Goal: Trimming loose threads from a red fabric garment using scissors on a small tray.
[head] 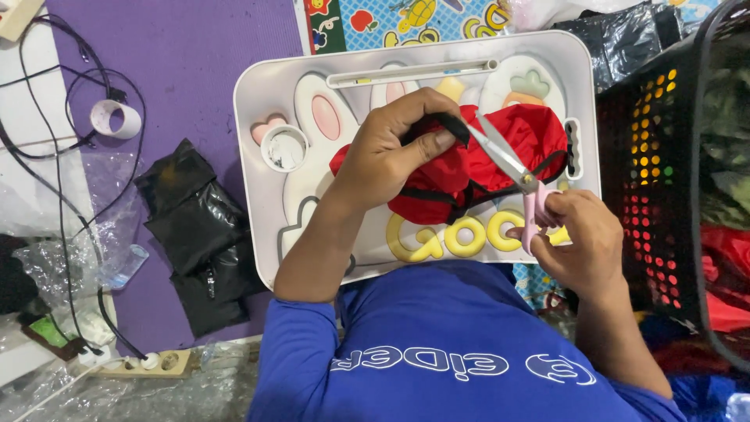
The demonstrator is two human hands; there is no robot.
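Observation:
My left hand (pixel 391 152) pinches a black strap (pixel 445 123) of a red fabric piece (pixel 531 137) that lies bunched on a white lap tray (pixel 258 94). My right hand (pixel 582 238) grips pink-handled scissors (pixel 512 164), whose steel blades point up and left, with the tips right at the strap near my left fingers. The fabric has black trim running along its lower edge. My blue sleeves show at the bottom.
A black plastic crate (pixel 656 156) stands to the right of the tray. Black plastic bags (pixel 195 227) lie on a purple mat (pixel 187 55) at the left, beside cables, a tape roll (pixel 116 119) and a power strip (pixel 148 361). The tray has a round cup recess (pixel 283 148).

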